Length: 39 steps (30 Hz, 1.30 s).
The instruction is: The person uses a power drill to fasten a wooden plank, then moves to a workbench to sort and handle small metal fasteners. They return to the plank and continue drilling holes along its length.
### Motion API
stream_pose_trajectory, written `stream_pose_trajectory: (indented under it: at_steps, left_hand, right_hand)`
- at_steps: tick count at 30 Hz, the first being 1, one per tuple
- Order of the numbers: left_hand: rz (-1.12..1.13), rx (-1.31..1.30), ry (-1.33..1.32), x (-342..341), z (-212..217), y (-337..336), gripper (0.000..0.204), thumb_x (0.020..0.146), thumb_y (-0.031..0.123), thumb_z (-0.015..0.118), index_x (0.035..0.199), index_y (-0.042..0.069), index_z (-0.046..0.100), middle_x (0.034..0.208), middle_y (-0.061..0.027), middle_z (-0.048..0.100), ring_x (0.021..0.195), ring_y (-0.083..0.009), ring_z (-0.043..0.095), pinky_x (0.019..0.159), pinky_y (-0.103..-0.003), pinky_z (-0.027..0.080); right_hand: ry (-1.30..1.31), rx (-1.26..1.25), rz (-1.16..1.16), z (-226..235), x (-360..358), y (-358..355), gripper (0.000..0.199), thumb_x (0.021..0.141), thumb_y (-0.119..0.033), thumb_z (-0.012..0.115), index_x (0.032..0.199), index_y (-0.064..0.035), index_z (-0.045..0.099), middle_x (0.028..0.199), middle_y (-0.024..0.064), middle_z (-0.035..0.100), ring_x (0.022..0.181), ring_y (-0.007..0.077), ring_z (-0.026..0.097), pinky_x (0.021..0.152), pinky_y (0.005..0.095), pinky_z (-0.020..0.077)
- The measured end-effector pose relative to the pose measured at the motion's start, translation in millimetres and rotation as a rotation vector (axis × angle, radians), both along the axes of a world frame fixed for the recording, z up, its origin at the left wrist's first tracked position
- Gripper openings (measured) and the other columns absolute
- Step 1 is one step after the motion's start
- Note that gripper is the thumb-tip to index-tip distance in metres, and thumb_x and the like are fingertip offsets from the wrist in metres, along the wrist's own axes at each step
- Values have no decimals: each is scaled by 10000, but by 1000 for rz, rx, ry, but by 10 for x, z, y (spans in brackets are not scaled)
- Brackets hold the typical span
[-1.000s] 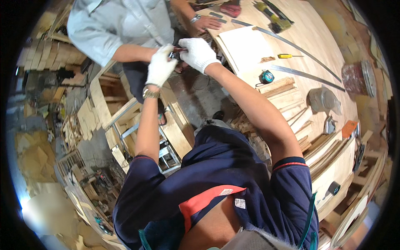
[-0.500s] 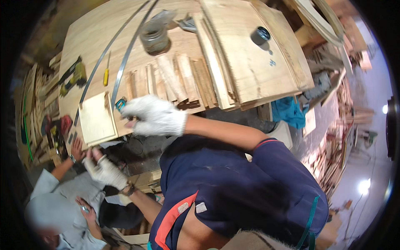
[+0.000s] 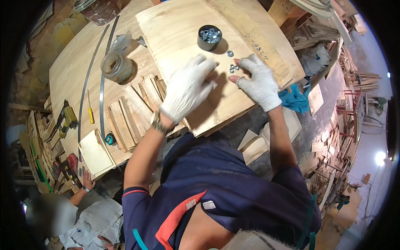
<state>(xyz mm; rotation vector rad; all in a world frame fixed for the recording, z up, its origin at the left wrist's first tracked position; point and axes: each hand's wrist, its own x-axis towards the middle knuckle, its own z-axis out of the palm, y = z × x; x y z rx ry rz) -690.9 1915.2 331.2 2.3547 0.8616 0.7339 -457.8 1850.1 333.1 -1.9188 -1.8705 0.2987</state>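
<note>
My left hand (image 3: 189,85), in a white knit glove with bare fingertips and a wristwatch, hovers over the plywood sheet (image 3: 171,41). Its fingers are bent but apart, with nothing visible in them. Farther right, my right hand (image 3: 260,82), gloved the same way, has thumb and forefinger spread on either side of a small cluster of metal nuts (image 3: 234,68). One single nut (image 3: 230,53) lies just beyond the cluster. A round black cup (image 3: 209,37) filled with small metal pieces stands on the sheet, past my left fingertips.
Left of the sheet are wood strips (image 3: 133,104), a cloudy jar (image 3: 116,67), a metal ruler (image 3: 102,83), a yellow screwdriver (image 3: 90,112), a tape measure (image 3: 110,138) and a nail gun (image 3: 66,118). At lower left, another person's hand (image 3: 87,180) touches the table edge near thin boards (image 3: 96,152).
Both my hands have swung right, from near the thin boards and the other person to the plywood sheet. The view has turned rightward too, and the cup's contents now show.
</note>
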Motion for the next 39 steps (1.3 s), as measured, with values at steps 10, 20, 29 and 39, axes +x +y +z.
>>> stream_pose_trajectory:
  at_steps: [10,20,29,39]
  left_hand:
    - [-49,99,149,694,-252,559,202,890,174,677,1077,119,625,891,-112,714,846,-349,714,711,-463,574]
    - [54,6,304,742,-122,438,222,878,134,677,1057,66,564,935,-151,702,883,-376,699,737,-466,567]
    - [122,-36,59,669,-155,356,230,875,128,705,1071,38,626,974,-151,708,886,-363,709,774,-430,574]
    - [514,-341,-408,125,-133,-35,232,886,231,731,916,9,674,767,-134,689,731,-226,685,684,-370,521]
  right_hand:
    - [179,-8,324,-64,261,339,282,833,-181,772,1028,0,681,873,154,568,765,316,591,703,417,475]
    - [243,-189,454,53,452,469,180,845,-92,742,918,14,616,798,123,578,691,203,559,660,355,465]
    - [413,-224,417,90,280,495,159,846,-119,736,940,-14,662,858,165,629,798,326,658,726,422,516]
    - [109,-201,477,225,19,451,136,865,-101,717,943,11,719,831,154,610,739,288,642,672,376,494]
